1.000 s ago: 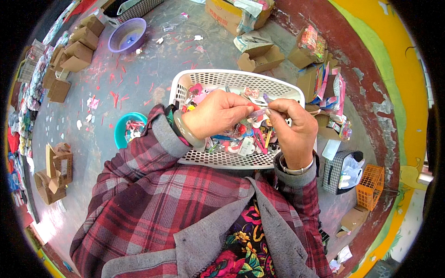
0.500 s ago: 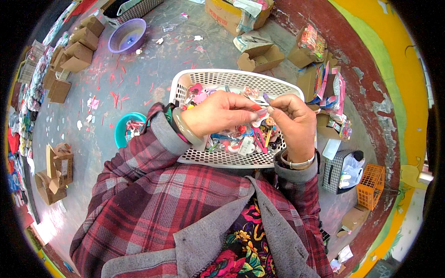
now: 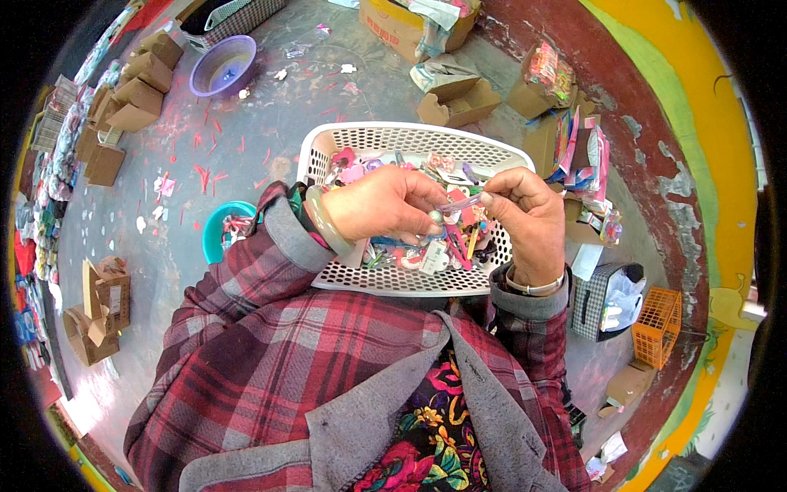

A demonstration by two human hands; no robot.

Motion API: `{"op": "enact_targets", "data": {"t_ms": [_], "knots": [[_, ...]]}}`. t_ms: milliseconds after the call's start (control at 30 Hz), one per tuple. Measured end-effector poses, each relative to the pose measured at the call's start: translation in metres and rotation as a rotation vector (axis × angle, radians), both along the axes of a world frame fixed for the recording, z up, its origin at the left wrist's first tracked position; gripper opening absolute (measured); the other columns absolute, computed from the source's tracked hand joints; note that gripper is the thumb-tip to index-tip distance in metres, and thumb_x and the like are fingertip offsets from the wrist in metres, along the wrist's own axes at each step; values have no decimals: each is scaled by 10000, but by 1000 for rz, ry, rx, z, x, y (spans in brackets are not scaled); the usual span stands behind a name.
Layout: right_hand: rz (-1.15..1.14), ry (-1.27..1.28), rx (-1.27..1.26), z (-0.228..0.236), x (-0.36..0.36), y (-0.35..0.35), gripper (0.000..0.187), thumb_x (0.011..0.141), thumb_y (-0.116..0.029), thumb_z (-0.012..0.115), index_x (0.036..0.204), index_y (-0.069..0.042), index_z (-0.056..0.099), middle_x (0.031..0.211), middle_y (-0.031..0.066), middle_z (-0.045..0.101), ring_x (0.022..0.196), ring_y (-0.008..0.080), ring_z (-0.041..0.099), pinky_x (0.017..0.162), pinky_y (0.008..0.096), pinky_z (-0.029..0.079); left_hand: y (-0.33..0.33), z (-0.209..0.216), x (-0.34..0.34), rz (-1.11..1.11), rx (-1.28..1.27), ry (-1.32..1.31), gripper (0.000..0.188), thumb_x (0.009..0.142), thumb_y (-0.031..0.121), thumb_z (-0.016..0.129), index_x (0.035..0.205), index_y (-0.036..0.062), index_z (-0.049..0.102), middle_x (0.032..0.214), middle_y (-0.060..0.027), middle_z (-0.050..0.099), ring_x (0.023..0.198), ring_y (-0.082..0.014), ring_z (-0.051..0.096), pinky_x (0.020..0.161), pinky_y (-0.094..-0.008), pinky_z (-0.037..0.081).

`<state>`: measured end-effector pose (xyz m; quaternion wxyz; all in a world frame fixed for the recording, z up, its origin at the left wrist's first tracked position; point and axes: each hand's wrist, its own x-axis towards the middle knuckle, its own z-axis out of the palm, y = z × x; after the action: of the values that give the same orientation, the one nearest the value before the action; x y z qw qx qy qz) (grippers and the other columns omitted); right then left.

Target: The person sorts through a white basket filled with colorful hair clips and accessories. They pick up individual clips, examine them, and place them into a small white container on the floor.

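White plastic is framing the work: a basket (image 3: 410,284) of trinkets (image 3: 457,247) is sitting beneath the fingers, the left hand (image 3: 381,205) blocking part of it. Beyond them an open cardboard box (image 3: 444,114) is standing; leftward, a teal bowl (image 3: 213,234). Scraps are littering the grey floor (image 3: 279,123). The right hand (image 3: 529,221) is pinching a clear strip (image 3: 466,202) between both hands — the left's grip I cannot tell, its thumb now standing farther from its forefinger than before.
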<state>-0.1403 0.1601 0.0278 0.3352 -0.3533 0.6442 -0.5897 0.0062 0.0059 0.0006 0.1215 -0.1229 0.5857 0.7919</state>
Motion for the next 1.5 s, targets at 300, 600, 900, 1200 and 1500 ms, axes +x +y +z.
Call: {"op": "enact_targets", "data": {"t_ms": [300, 600, 900, 1200, 1500], "knots": [[52, 18, 86, 4, 8, -3, 77, 752, 42, 598, 826, 22, 600, 747, 8, 589, 658, 52, 530, 576, 186, 419, 5, -5, -2, -7, -81, 27, 337, 816, 37, 591, 1147, 9, 537, 977, -46, 607, 832, -108, 590, 610, -223, 544], [37, 308, 169, -6, 6, -8, 91, 673, 2, 651, 763, -5, 640, 875, 96, 620, 856, 159, 572, 736, 270, 440, 6, 2, 0, 88, -72, -18, 254, 820, 46, 585, 1068, -3, 563, 897, -32, 604, 791, -98, 588, 604, -215, 536], [128, 483, 59, -17, 14, -14, 99, 666, -63, 652, 759, -38, 675, 1115, 195, 585, 1121, 286, 495, 971, 364, 343, 10, -7, -1, 106, -94, 22, 111, 799, 60, 577, 905, 38, 600, 734, 10, 569, 662, -53, 544, 547, -203, 485], [163, 187, 159, -18, 9, -7, 104, 712, -65, 622, 775, 12, 653, 971, 192, 629, 939, 244, 593, 853, 321, 427, 1, -9, 0, -53, -138, 76, 239, 829, 101, 568, 1061, 46, 585, 793, 8, 576, 693, -57, 542, 541, -215, 499], [177, -35, 229, -9, 4, -3, 113, 753, -37, 614, 809, 57, 639, 956, 141, 636, 856, 154, 588, 753, 267, 458, -1, 0, 1, -136, -156, 1, 277, 826, 53, 561, 1092, -23, 533, 876, -52, 591, 709, -123, 604, 586, -234, 541]]}}
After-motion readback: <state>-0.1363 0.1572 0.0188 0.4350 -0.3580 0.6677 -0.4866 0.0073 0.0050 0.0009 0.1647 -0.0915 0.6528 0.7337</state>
